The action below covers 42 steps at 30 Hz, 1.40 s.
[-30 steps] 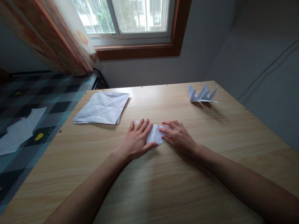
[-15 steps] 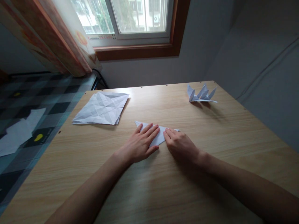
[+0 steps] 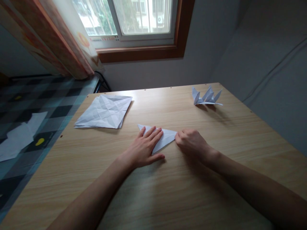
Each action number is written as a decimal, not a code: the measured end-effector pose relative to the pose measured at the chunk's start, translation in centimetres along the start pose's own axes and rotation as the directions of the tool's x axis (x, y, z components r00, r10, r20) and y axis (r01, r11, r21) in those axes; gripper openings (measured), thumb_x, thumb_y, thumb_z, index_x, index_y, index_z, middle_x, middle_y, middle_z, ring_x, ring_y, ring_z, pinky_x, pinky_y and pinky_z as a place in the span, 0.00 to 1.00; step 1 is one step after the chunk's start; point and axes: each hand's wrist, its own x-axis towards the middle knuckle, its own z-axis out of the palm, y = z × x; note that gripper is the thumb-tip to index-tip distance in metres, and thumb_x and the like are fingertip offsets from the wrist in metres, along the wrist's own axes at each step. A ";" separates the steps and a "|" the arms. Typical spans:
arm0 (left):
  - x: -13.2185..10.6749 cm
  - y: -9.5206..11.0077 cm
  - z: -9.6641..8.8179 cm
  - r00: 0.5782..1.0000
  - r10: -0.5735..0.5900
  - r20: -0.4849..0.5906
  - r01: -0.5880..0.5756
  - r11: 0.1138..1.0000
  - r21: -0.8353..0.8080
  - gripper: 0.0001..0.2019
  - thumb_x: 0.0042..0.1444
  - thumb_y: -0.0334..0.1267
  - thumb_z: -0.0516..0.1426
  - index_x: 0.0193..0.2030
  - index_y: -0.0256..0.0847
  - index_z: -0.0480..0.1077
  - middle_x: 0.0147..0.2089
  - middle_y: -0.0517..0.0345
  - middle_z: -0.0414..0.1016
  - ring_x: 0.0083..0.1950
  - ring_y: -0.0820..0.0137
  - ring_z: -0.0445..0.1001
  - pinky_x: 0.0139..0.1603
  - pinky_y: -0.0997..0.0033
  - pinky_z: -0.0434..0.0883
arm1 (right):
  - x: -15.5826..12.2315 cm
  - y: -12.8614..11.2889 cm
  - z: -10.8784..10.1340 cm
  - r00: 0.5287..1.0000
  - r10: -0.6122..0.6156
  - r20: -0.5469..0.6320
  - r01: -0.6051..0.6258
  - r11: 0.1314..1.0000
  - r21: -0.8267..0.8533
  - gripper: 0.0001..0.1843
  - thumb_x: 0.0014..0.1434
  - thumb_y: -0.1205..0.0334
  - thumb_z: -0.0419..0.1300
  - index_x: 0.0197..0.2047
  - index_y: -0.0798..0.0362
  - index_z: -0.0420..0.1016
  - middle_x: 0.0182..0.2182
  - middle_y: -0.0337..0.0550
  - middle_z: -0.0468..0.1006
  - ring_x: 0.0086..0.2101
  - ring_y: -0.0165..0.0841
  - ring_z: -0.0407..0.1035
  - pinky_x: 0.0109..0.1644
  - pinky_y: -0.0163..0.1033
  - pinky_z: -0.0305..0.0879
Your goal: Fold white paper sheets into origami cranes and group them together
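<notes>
A white paper folded into a flat triangle (image 3: 167, 137) lies near the middle of the wooden table (image 3: 168, 191). My left hand (image 3: 144, 147) rests flat on its left part, fingers stretched out and pressing it down. At the paper's right tip, my right hand (image 3: 190, 143) has its fingers curled and pressed together against the fold. Part of the paper is hidden under my left hand.
A creased, unfolded white sheet (image 3: 105, 111) lies at the back left of the table. A finished folded paper figure (image 3: 206, 97) stands at the back right. Left of the table is a checked cover (image 3: 31, 108) with white papers (image 3: 19, 135). A window and curtain are behind.
My right hand slid rightwards along the paper to its right tip and its fingers curled in. The paper now lies flatter as a triangle. My left hand stayed pressing on it.
</notes>
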 end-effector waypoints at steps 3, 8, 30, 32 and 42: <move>0.1 0.1 0.0 1.000 -0.024 -0.017 0.025 0.999 0.035 0.39 0.62 0.61 0.48 0.70 0.34 0.52 0.71 0.40 0.55 0.72 0.48 0.52 0.68 0.40 0.51 | 0.0 0.9 0.6 0.990 -0.085 -0.109 0.085 0.996 -0.004 0.09 0.57 0.77 0.54 0.31 0.59 0.75 0.29 0.53 0.78 0.29 0.38 0.70 0.29 0.38 0.56; 0.2 0.5 0.0 0.993 0.025 -0.117 -0.010 0.991 0.132 0.25 0.65 0.48 0.51 0.63 0.34 0.63 0.65 0.39 0.66 0.66 0.49 0.64 0.63 0.44 0.63 | 0.3 1.8 1.3 0.940 -0.194 -0.282 0.195 0.981 -0.027 0.10 0.59 0.76 0.54 0.28 0.57 0.72 0.26 0.48 0.76 0.28 0.35 0.65 0.30 0.37 0.53; 0.5 3.0 -0.9 0.458 -0.661 -0.595 0.031 0.680 -0.732 0.18 0.55 0.48 0.62 0.23 0.38 0.68 0.17 0.67 0.62 0.18 0.78 0.58 0.19 0.78 0.58 | 1.8 1.4 4.0 0.894 0.411 -0.179 0.269 -0.172 0.948 0.37 0.50 0.35 0.60 0.55 0.53 0.66 0.50 0.54 0.72 0.42 0.38 0.70 0.46 0.45 0.69; 0.9 3.0 -0.8 0.489 -0.773 -0.405 0.011 0.470 -0.882 0.25 0.51 0.55 0.62 0.17 0.38 0.61 0.15 0.67 0.56 0.17 0.79 0.53 0.16 0.78 0.52 | 1.6 0.3 3.6 0.935 0.296 -0.196 0.277 -0.263 0.924 0.40 0.47 0.31 0.62 0.52 0.54 0.69 0.44 0.51 0.74 0.37 0.36 0.71 0.40 0.42 0.69; 1.0 2.3 0.8 0.621 -0.740 -0.259 0.145 0.433 -0.890 0.29 0.60 0.62 0.50 0.19 0.39 0.58 0.18 0.65 0.54 0.19 0.77 0.55 0.18 0.76 0.53 | 1.8 -3.8 2.5 0.963 0.264 -0.049 0.148 -0.366 0.919 0.12 0.51 0.58 0.65 0.36 0.56 0.74 0.26 0.38 0.75 0.25 0.29 0.70 0.26 0.34 0.68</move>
